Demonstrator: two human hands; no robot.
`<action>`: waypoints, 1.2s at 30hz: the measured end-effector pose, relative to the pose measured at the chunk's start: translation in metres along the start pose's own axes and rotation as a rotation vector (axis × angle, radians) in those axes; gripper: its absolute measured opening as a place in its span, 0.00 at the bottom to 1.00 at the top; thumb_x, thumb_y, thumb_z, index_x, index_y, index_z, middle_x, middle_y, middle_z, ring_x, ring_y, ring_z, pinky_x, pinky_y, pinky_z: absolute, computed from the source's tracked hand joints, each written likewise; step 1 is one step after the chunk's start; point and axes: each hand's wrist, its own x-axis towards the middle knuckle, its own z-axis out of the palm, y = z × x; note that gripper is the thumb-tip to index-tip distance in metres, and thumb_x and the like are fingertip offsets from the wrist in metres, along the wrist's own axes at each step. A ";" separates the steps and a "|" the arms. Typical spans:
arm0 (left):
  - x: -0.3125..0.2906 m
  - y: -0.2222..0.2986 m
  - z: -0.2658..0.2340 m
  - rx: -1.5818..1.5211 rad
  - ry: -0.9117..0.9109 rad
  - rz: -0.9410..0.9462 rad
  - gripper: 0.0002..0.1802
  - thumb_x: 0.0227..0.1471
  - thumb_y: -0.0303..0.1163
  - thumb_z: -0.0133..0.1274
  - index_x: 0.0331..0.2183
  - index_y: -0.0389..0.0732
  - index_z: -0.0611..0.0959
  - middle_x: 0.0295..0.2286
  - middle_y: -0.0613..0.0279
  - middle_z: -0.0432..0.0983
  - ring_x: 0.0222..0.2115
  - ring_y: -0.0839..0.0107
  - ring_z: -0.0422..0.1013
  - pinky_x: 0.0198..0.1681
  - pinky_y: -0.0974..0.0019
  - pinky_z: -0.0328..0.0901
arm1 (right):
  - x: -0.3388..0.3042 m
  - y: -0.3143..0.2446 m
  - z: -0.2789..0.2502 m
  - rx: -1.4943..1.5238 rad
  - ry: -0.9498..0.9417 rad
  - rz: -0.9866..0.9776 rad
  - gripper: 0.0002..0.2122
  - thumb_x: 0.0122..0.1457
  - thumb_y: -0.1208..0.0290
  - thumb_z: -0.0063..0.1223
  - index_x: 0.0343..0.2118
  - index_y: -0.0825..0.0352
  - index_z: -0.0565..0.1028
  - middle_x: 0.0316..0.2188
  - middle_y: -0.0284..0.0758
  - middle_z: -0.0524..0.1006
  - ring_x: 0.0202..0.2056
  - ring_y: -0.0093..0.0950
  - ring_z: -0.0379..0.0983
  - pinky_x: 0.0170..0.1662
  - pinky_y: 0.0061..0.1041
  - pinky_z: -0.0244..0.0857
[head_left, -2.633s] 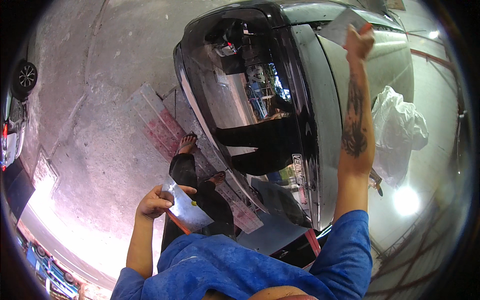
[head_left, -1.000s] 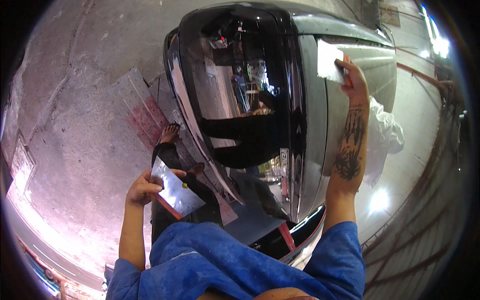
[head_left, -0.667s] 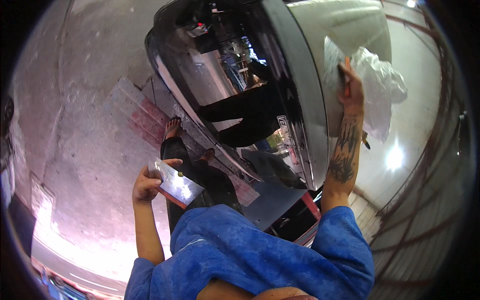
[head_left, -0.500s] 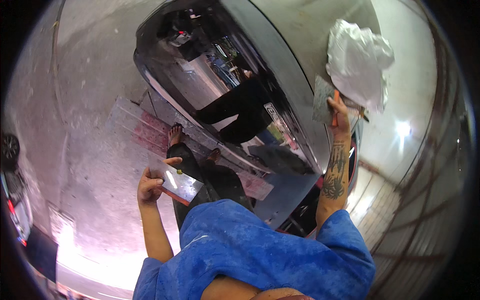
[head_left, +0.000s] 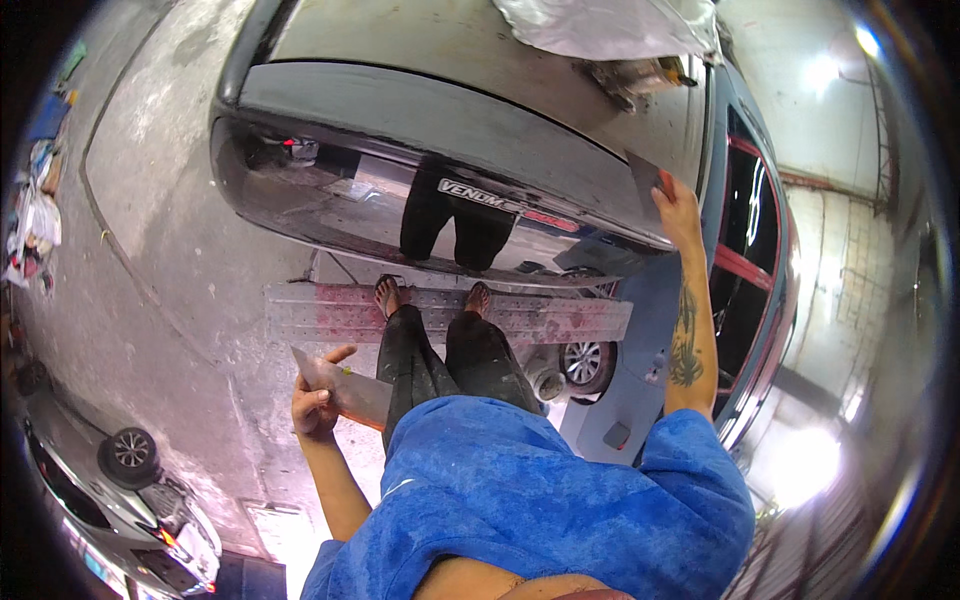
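My left hand (head_left: 312,408) grips a wide metal putty spreader (head_left: 358,394) with an orange back edge, out to the left of my legs. A small yellow-green dab of putty (head_left: 346,371) sits on its upper face. My right hand (head_left: 680,212) holds a second metal putty spreader (head_left: 643,178) by its orange edge. That blade lies over the right end of the grey strip (head_left: 420,105) above the vehicle's dark glossy glass (head_left: 340,205); whether it touches, I cannot tell.
My feet stand on a perforated plank (head_left: 340,312) beside the vehicle. On the grey roof are a crumpled plastic sheet (head_left: 610,25) and a stained can (head_left: 640,80). A blue-grey car door (head_left: 640,370) is at right, a parked silver car (head_left: 100,490) at lower left.
My view has turned, so the vehicle now lies crosswise. My right hand with its spreader has come to the grey strip, away from the plastic sheet. Left hand still holds its spreader.
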 end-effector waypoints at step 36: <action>-0.006 -0.020 -0.005 0.007 -0.008 -0.065 0.35 0.33 0.27 0.57 0.46 0.22 0.70 0.51 0.28 0.61 0.39 0.53 0.75 0.45 0.57 0.71 | 0.000 0.016 0.066 -0.760 -0.083 -0.112 0.23 0.48 0.81 0.46 0.49 0.58 0.75 0.53 0.25 0.71 0.48 0.33 0.67 0.49 0.38 0.58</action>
